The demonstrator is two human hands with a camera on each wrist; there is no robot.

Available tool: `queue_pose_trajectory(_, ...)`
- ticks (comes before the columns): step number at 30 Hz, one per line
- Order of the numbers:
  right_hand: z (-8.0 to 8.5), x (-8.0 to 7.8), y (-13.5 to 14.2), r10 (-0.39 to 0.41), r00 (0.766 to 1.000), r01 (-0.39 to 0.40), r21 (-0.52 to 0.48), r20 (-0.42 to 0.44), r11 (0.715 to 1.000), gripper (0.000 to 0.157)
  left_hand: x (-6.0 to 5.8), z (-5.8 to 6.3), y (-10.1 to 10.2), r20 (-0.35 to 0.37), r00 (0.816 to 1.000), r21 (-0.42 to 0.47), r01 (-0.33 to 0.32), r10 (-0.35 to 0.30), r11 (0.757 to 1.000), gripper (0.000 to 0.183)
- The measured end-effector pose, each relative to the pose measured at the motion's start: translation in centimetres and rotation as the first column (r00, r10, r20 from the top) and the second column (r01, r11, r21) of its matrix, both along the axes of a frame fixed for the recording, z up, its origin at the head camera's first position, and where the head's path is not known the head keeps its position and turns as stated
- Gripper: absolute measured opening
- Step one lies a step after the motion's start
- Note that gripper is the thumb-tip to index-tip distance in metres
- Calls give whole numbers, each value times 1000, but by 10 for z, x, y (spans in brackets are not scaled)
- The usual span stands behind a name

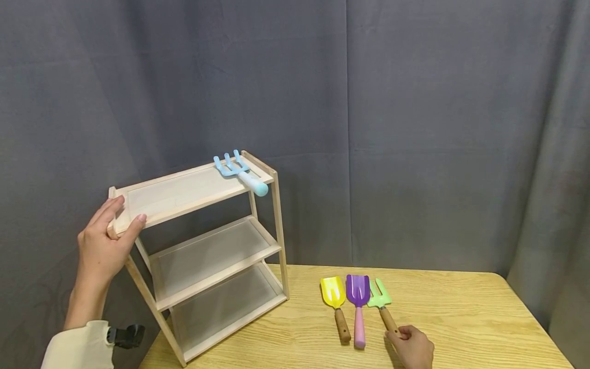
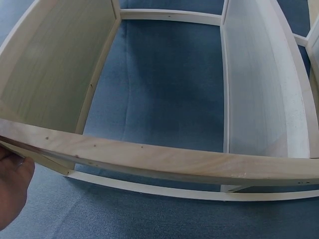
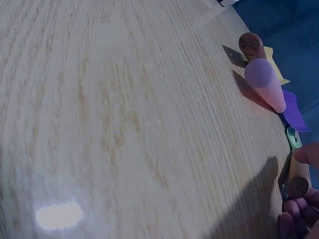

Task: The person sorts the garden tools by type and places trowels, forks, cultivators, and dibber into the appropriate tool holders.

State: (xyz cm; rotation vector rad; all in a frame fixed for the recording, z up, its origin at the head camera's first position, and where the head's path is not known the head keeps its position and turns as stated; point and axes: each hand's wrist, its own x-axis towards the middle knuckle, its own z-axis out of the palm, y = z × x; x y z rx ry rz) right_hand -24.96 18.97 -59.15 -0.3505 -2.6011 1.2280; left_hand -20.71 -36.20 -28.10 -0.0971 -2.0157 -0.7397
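Note:
My left hand [image 1: 102,247] grips the left end of the top board of a three-tier wooden shelf [image 1: 216,297], thumb over the front edge. In the left wrist view, part of that hand [image 2: 14,191] shows beside the shelf's side rail [image 2: 144,154]. At the table's front, my right hand [image 1: 416,348] pinches the wooden handle of a green hand fork [image 1: 379,298]. The right wrist view shows fingers and thumb around that handle [image 3: 298,174]. Left of the fork lie a purple trowel [image 1: 358,289] with a pink handle and a yellow trowel [image 1: 333,292] with a brown handle.
A light blue hand fork [image 1: 239,171] lies on the top tier's right end, its handle jutting past the front edge. The shelf stands angled on the left of the wooden table [image 1: 470,318]. Behind everything hangs a grey curtain [image 1: 415,143].

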Motion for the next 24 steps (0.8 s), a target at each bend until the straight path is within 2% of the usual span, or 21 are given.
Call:
queue_pose_trajectory(10,0,-3,2,8,997,-6,-23,77,1000,39,0,0,0,3,1000,11,2,-2,1000,54)
queue_pose_trajectory(24,-1,-5,2,-21,996,22,-12,91,1000,32,0,0,0,3,1000,14,-3,3,1000,54)
